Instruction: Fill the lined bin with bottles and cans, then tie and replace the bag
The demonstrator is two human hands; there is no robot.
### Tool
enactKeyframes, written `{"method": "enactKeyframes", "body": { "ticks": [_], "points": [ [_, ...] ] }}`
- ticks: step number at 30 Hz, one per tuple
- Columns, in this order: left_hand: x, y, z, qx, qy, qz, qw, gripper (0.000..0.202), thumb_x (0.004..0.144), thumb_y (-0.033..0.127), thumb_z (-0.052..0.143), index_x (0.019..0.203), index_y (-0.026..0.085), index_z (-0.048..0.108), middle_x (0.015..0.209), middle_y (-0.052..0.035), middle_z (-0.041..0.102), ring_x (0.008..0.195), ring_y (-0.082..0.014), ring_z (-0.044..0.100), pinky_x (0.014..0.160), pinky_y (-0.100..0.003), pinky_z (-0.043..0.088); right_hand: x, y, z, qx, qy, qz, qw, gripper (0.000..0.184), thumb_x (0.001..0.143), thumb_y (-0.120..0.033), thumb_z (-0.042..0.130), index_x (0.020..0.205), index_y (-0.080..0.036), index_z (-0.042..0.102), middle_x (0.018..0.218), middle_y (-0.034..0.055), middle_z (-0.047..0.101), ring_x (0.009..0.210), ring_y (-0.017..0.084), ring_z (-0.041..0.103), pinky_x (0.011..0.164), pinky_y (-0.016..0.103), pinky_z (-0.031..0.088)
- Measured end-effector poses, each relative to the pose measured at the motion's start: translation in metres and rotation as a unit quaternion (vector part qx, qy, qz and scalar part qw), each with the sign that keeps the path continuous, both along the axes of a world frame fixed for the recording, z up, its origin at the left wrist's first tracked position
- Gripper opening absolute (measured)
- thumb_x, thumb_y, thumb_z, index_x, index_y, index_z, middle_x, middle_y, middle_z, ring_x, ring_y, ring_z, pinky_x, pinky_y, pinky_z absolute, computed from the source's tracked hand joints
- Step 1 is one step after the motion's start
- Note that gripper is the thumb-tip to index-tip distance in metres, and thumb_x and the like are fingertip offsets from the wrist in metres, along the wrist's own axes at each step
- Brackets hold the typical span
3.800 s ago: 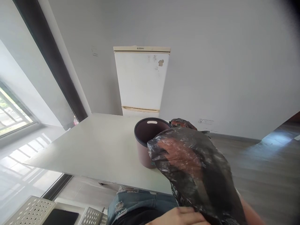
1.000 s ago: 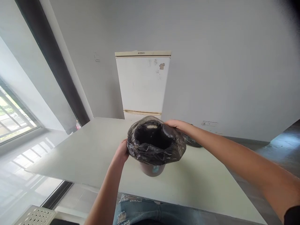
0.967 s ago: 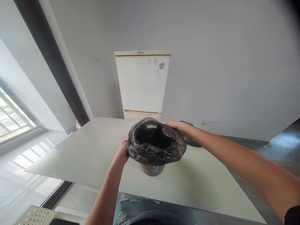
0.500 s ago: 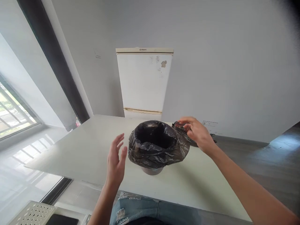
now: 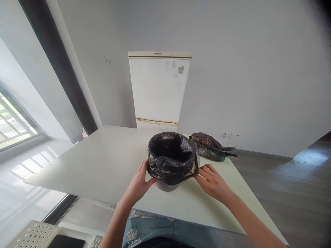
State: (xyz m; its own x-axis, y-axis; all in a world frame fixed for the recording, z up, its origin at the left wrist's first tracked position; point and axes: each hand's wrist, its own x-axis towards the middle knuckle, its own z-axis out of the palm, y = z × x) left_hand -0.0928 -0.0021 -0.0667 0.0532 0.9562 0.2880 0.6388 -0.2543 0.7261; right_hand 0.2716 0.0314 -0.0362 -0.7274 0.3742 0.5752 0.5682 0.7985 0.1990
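Observation:
A trash can [image 5: 167,187] stands upright on the table, its base showing beneath a black garbage bag [image 5: 170,168]. The bag lines the can and folds down over its rim, with the mouth wide open. My left hand [image 5: 139,182] grips the can's left side, thumb at the front and fingers round the side over the bag. On the right, my right hand [image 5: 210,181] pinches the bag's loose edge and draws it out from the rim. Its fingertips are partly hidden by the plastic.
A filled, knotted black bag [image 5: 208,146] lies at the table's [image 5: 103,162] back right. Behind the table stands a white fridge [image 5: 159,89]. A perforated plastic rack [image 5: 36,236] and a dark flat object [image 5: 66,241] are at the lower left.
Both hands were open and off the bag. The left has moved onto the can's side; the right has come down and taken the bag's edge. The bag's bulging right side is now drawn in.

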Motion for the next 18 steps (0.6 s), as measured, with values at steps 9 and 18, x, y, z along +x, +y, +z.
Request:
{"method": "enactKeyframes", "body": {
  "ticks": [9, 18],
  "points": [
    [-0.019, 0.011, -0.033, 0.047, 0.027, 0.006, 0.999, 0.066, 0.088, 0.026, 0.073, 0.149, 0.032, 0.046, 0.146, -0.0092, 0.059, 0.130, -0.0300, 0.062, 0.107, -0.045, 0.052, -0.018, 0.004, 0.043, -0.089, 0.190, -0.007, 0.978, 0.025, 0.092, -0.003, 0.053, 0.090, -0.024, 0.066, 0.088, 0.0055, 0.069, 0.080, 0.022, 0.063, 0.074, 0.038, 0.051],
    [-0.028, 0.003, -0.053, 0.129, 0.034, -0.029, 0.991, 0.033, 0.097, 0.017, 0.055, 0.127, 0.027, 0.065, 0.142, -0.0097, 0.061, 0.131, -0.0268, 0.060, 0.109, -0.043, 0.051, -0.099, 0.022, 0.159, -0.194, 0.072, -0.003, 0.978, 0.025, 0.092, -0.007, 0.052, 0.088, -0.023, 0.071, 0.097, 0.0043, 0.074, 0.086, 0.020, 0.067, 0.079, 0.033, 0.051]
  ]
}}
